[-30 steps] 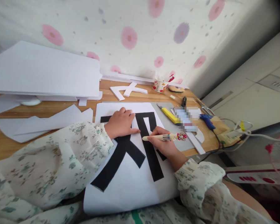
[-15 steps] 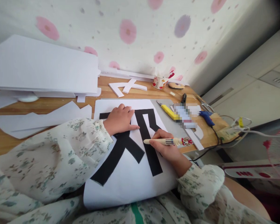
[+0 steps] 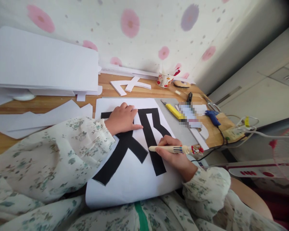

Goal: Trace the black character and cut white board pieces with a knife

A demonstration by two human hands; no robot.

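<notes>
While the left hand (image 3: 122, 118) lies palm down with its fingers slightly spread over the upper left part of a large black character made of broad strokes (image 3: 110, 166), the right hand (image 3: 175, 152) grasps a thick cream-coloured pen with a small red-and-white figure on its end (image 3: 168, 149). The right grip is closed around the pen's front half, thumb and index finger pinching it; the left hand is released, resting on the surface and holding nothing. From the right grip the pen's tip points left, at the left edge of a long black stroke; whether it touches there I cannot tell. Beneath both hands spreads a white paper sheet (image 3: 127, 189), which bears the character and whose near edge curves downward, closer to the body than either grip. Beyond the right grip, part of a flat grey mat (image 3: 186, 136) shows from under the sheet, with a yellow-handled knife (image 3: 174, 111) on it. Farther right of the grip sits a blue glue gun (image 3: 213, 118), its black cord running back toward the hand. Well beyond both hands, white cut-out strips (image 3: 128, 84) and a patterned white paper cup (image 3: 165, 80) stand on the wooden tabletop (image 3: 106, 77).
</notes>
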